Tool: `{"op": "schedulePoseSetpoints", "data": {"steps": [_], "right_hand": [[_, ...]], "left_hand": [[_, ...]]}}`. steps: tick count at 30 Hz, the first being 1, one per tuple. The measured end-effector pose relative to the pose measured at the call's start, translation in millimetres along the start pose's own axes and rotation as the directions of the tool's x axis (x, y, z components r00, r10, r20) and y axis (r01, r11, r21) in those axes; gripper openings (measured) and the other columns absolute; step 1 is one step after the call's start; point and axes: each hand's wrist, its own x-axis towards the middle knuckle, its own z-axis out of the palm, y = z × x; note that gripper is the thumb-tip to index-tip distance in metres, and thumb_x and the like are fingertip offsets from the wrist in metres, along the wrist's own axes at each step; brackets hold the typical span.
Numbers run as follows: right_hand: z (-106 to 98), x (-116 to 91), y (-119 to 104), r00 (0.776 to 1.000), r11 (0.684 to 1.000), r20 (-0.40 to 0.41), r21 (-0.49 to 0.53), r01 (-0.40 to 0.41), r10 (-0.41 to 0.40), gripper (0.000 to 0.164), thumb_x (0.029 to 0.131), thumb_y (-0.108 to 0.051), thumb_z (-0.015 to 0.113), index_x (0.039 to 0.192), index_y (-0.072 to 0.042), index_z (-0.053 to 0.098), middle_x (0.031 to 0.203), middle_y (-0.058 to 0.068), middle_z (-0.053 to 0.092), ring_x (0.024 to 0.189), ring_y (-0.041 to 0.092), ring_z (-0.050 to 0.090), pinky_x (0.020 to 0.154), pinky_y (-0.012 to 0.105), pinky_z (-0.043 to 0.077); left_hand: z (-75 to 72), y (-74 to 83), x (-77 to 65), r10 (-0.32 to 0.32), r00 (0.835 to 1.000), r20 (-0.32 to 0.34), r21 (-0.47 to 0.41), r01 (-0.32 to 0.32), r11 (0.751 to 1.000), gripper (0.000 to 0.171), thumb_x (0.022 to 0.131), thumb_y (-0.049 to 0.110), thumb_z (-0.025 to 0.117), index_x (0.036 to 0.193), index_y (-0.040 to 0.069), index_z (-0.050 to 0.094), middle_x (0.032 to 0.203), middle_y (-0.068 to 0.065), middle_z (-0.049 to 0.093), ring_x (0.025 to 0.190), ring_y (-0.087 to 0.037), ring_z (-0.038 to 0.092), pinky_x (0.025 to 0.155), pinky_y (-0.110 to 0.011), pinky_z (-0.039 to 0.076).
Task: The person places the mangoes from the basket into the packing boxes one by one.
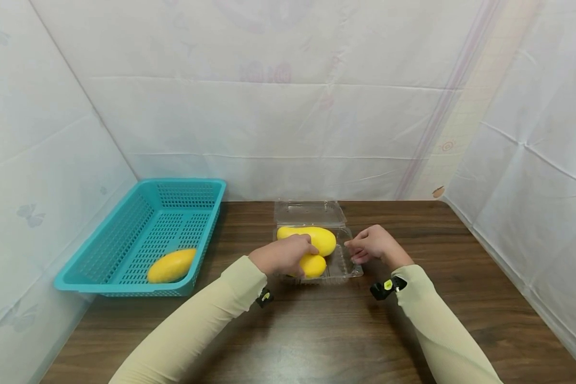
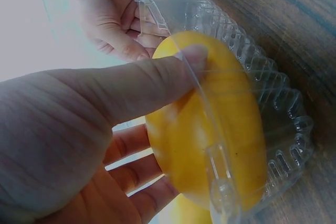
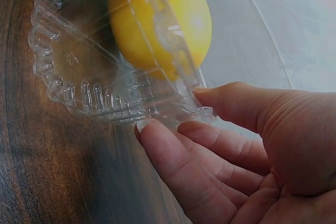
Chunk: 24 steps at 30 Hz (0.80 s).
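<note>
Left hand [image 1: 286, 255]: grips front mango [image 1: 313, 266]
Right hand [image 1: 372, 246]: pinches right rim of clamshell [image 1: 337, 262]
Clamshell: near tabletop [image 1: 317, 336] back edge
Teal basket [image 1: 125, 288]: back-left corner

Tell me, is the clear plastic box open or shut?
The box is open: head view shows its lid behind the fruits inside, not over them.

The left hand [image 1: 287, 252] grips one of two yellow mangoes [image 1: 324, 240] in an open clear clamshell [image 1: 338, 261]. The right hand [image 1: 370, 244] pinches its rim.

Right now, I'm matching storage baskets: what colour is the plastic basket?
The plastic basket is turquoise; the head view shows it best.
</note>
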Motion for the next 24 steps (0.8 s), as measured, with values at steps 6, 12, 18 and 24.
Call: {"op": "schedulePoseSetpoints", "data": {"steps": [6, 12, 18, 24], "right_hand": [[0.5, 1.0, 0.8, 1.000, 1.000, -0.002, 0.000, -0.002, 0.002, 0.027, 0.095, -0.017, 0.074, 0.103, 0.009, 0.075, 0.085, 0.014, 0.076, 0.065, 0.016, 0.074, 0.067, 0.035, 0.063], [0.1, 1.3, 0.7, 1.000, 1.000, -0.003, -0.009, 0.000, 0.000, 0.028, 0.095, -0.018, 0.074, 0.103, 0.009, 0.075, 0.085, 0.014, 0.076, 0.066, 0.017, 0.074, 0.067, 0.036, 0.063], [0.0, 1.6, 0.8, 1.000, 1.000, -0.004, -0.006, 0.000, 0.000, 0.028, 0.094, -0.018, 0.075, 0.102, 0.009, 0.076, 0.084, 0.013, 0.076, 0.067, 0.016, 0.074, 0.066, 0.035, 0.063], [0.4, 1.5, -0.2, 1.000, 1.000, -0.001, -0.004, 0.000, 0.000, 0.027, 0.095, -0.017, 0.074, 0.102, 0.009, 0.076, 0.084, 0.013, 0.076, 0.067, 0.016, 0.074, 0.066, 0.034, 0.063]], "left_hand": [[0.4, -0.2, -0.9, 0.015, 1.000, -0.008, -0.006, -0.015, 1.000, 0.056, 0.081, 0.018, 0.088, 0.133, 0.009, 0.068, 0.114, -0.007, 0.063, 0.098, -0.018, 0.057, 0.094, -0.033, 0.050], [1.0, -0.3, -3.1, 0.002, 1.000, -0.006, 0.004, -0.002, 1.000, 0.050, 0.084, 0.020, 0.086, 0.130, 0.009, 0.070, 0.115, -0.007, 0.064, 0.100, -0.017, 0.060, 0.096, -0.033, 0.052], [2.3, -1.2, -4.5, -0.005, 1.000, -0.021, 0.005, 0.005, 1.000, 0.046, 0.084, 0.019, 0.086, 0.127, 0.008, 0.071, 0.114, -0.006, 0.064, 0.098, -0.017, 0.058, 0.094, -0.032, 0.052], [0.1, -1.1, -5.0, -0.021, 0.999, -0.030, -0.017, 0.021, 1.000, 0.043, 0.084, 0.017, 0.086, 0.123, 0.005, 0.072, 0.112, -0.007, 0.065, 0.098, -0.017, 0.058, 0.095, -0.034, 0.052]]}}
